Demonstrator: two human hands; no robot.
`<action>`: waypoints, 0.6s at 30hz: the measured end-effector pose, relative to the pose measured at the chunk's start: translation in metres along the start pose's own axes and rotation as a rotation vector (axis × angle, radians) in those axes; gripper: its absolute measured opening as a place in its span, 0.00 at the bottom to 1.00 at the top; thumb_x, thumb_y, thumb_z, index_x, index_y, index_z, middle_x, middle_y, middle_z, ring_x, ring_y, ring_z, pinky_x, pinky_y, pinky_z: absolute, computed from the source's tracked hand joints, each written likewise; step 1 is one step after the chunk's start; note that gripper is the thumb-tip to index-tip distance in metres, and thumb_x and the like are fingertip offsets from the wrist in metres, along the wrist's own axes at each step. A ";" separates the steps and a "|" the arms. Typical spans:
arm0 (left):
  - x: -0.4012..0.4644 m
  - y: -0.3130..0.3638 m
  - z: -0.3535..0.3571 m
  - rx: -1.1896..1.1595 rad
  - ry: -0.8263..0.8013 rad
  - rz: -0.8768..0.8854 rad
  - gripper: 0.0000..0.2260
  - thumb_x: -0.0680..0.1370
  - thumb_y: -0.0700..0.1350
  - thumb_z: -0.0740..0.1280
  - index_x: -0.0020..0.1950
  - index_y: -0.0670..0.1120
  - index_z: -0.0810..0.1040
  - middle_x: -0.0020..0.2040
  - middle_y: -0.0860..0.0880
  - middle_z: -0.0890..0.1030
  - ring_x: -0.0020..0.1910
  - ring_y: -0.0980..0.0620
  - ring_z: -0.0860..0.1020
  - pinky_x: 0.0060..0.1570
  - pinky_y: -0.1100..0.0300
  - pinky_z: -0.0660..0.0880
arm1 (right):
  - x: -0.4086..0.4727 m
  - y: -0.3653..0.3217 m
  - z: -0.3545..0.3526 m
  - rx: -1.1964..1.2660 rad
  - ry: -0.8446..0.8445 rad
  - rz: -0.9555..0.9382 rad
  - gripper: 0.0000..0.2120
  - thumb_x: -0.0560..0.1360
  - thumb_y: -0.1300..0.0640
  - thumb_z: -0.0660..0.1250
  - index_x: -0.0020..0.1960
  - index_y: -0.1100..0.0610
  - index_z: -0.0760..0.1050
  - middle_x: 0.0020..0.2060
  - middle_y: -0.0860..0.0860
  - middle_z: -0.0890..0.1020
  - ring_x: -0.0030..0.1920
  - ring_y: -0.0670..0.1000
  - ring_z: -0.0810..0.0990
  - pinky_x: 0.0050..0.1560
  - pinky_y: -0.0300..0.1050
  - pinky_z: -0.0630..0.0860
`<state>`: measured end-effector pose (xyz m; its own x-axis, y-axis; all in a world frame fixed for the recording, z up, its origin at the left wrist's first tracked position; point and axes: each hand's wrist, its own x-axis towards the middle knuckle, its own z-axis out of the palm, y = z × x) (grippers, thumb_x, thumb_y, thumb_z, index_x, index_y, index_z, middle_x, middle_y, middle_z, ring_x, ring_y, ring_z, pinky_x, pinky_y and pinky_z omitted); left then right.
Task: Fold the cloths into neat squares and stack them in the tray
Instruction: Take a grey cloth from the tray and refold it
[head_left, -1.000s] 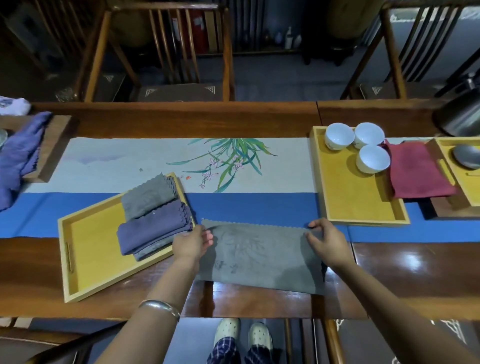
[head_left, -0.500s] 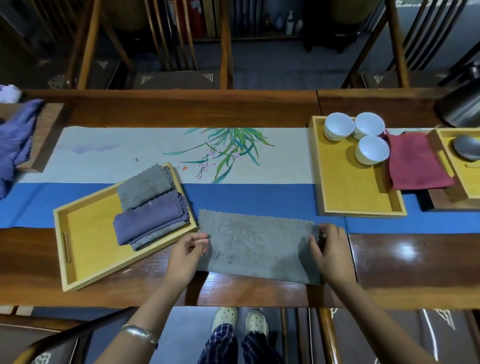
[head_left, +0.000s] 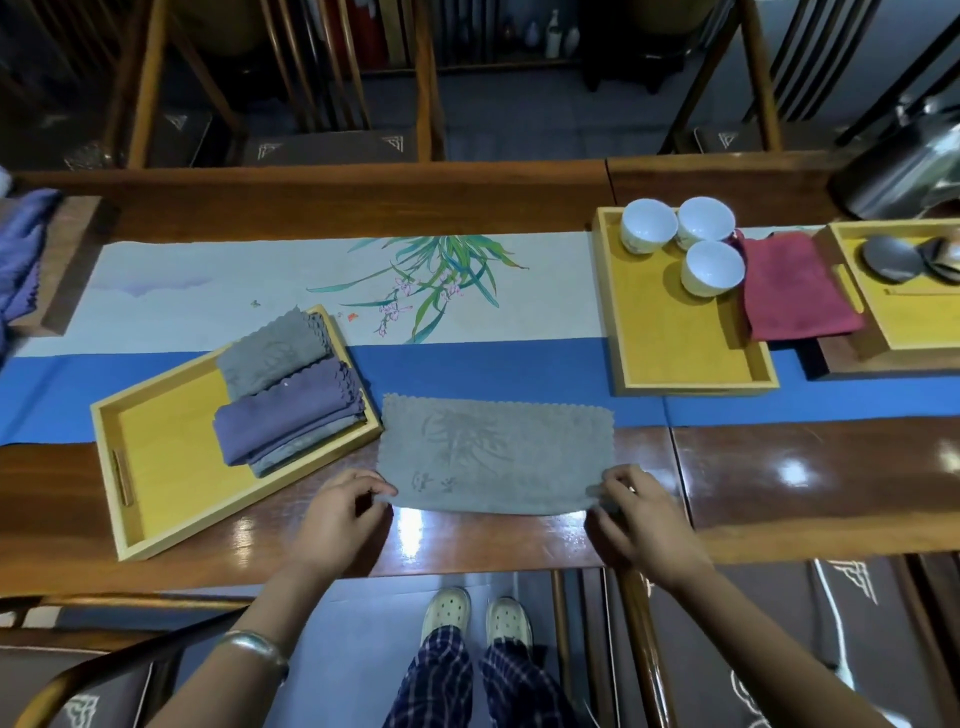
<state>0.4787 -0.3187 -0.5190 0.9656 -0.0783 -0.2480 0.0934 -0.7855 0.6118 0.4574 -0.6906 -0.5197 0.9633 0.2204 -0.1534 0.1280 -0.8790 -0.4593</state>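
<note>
grey cloth (head_left: 493, 452) lies flat at the table's (head_left: 779, 478) near edge just right of the tray (head_left: 156, 467), long axis left to right, with the left hand (head_left: 337, 512) and right hand (head_left: 636, 512) each pinching a near corner, equally close.

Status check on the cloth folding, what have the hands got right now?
Left hand and right hand each pinch a near corner of the grey cloth. Cloth flat, not yet square. Tray holds folded cloths. Nothing in the way.
</note>
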 end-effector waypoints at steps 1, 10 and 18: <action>-0.002 0.001 0.000 -0.034 0.013 -0.032 0.07 0.75 0.40 0.70 0.47 0.52 0.82 0.47 0.58 0.78 0.49 0.59 0.76 0.50 0.66 0.69 | -0.001 -0.001 0.001 0.023 0.007 0.017 0.11 0.75 0.54 0.65 0.56 0.55 0.77 0.54 0.50 0.75 0.55 0.50 0.74 0.53 0.44 0.74; -0.061 0.011 0.002 -0.471 0.054 -0.178 0.07 0.77 0.36 0.67 0.41 0.45 0.79 0.37 0.49 0.82 0.37 0.59 0.79 0.39 0.75 0.72 | -0.050 -0.020 -0.008 0.368 0.175 0.218 0.03 0.72 0.61 0.71 0.43 0.55 0.78 0.40 0.48 0.79 0.43 0.45 0.78 0.45 0.38 0.75; -0.066 0.013 0.009 -0.585 0.141 -0.207 0.06 0.80 0.43 0.62 0.46 0.43 0.75 0.42 0.47 0.81 0.44 0.49 0.79 0.48 0.51 0.73 | -0.063 -0.015 -0.006 0.963 0.287 0.472 0.05 0.73 0.69 0.67 0.43 0.60 0.78 0.40 0.53 0.85 0.46 0.53 0.83 0.48 0.43 0.80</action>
<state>0.4142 -0.3288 -0.5016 0.9324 0.1518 -0.3281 0.3600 -0.3073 0.8809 0.3957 -0.6939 -0.4981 0.9016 -0.2656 -0.3413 -0.3833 -0.1251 -0.9151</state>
